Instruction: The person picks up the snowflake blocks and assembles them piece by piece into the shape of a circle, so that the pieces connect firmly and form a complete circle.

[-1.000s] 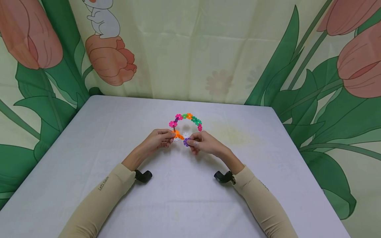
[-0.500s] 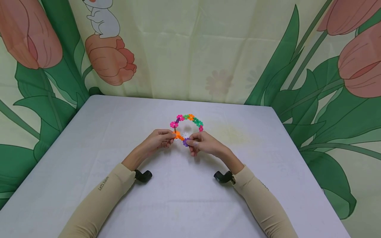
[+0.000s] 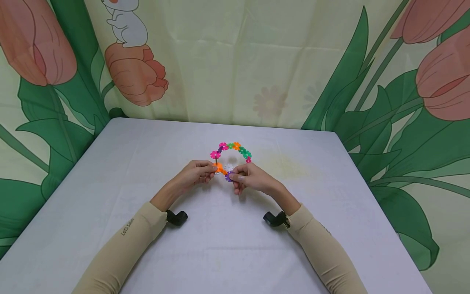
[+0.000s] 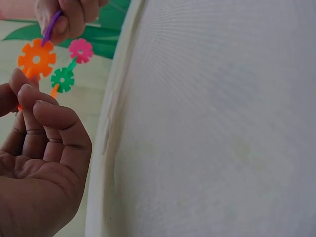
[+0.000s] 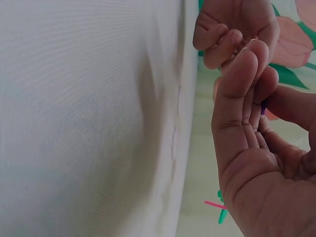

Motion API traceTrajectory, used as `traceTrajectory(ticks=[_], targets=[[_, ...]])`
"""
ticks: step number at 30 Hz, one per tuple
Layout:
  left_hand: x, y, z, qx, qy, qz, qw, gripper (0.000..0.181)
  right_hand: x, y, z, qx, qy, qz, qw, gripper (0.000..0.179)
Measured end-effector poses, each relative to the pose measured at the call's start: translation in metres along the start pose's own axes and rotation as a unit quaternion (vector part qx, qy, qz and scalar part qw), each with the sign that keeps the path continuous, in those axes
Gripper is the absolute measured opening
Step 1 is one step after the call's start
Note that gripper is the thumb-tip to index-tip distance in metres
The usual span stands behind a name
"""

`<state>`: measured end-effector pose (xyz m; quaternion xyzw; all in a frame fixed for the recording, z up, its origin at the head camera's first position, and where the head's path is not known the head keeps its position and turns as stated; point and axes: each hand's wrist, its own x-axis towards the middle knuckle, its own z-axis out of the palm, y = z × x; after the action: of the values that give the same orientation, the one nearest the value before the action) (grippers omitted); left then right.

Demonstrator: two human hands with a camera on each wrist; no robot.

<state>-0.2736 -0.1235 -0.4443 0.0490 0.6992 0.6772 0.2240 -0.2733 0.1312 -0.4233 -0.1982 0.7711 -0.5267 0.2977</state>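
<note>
A curved chain of notched plastic snowflake discs in pink, green, orange and purple (image 3: 236, 145) arches between the two hands. My left hand (image 3: 200, 169) pinches the chain at an orange disc (image 3: 219, 168) between thumb and fingertips. Between the thumb and fingers of my right hand (image 3: 253, 176) is a purple disc (image 3: 229, 177). In the left wrist view the purple disc (image 4: 51, 27) stands edge-on, right at the notched rim of an orange disc (image 4: 36, 59). Pink (image 4: 81, 51) and green discs (image 4: 62, 79) hang behind. My right fingers mostly hide the purple disc in the right wrist view.
A white cloth covers the table (image 3: 220, 245). Whitish disc shapes (image 3: 229, 167) show within the chain's loop. Behind the table hangs a curtain (image 3: 235, 61) printed with tulips. Black wrist cameras (image 3: 177, 218) sit at both sleeve cuffs.
The chain's arch has shifted slightly right and down. The purple disc has edged slightly left, closer to the orange end. Both hands keep their pinches almost in place.
</note>
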Motion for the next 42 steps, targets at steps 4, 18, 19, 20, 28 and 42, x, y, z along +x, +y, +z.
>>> traceTrajectory(ticks=[4,18,19,20,28,42], targets=[[-0.0004,0.0,0.0008,0.001,0.005,-0.002,1.0,0.014,-0.0006,-0.0007,0.0007,0.005,0.002,0.006,1.0,0.03],[0.0002,-0.0001,0.001,0.005,0.016,-0.015,0.9998,0.014,-0.0002,-0.001,0.0026,0.011,-0.002,0.004,0.9999,0.029],[0.0,0.0,0.0012,0.005,0.015,-0.014,0.9998,0.014,-0.0001,-0.0005,0.0025,0.011,-0.002,0.003,0.9999,0.029],[-0.0001,0.0002,0.0016,0.005,0.016,-0.014,0.9998,0.014,0.0002,0.0001,0.0024,0.011,-0.001,0.003,0.9999,0.029],[-0.0014,-0.0001,0.0042,0.001,0.007,-0.013,0.9999,0.012,0.0014,0.002,0.0026,0.006,0.0,0.005,1.0,0.028],[0.0017,-0.0034,0.0021,0.029,-0.025,-0.021,0.999,0.028,0.0008,-0.0004,0.0062,0.028,0.023,-0.024,0.9991,0.033]])
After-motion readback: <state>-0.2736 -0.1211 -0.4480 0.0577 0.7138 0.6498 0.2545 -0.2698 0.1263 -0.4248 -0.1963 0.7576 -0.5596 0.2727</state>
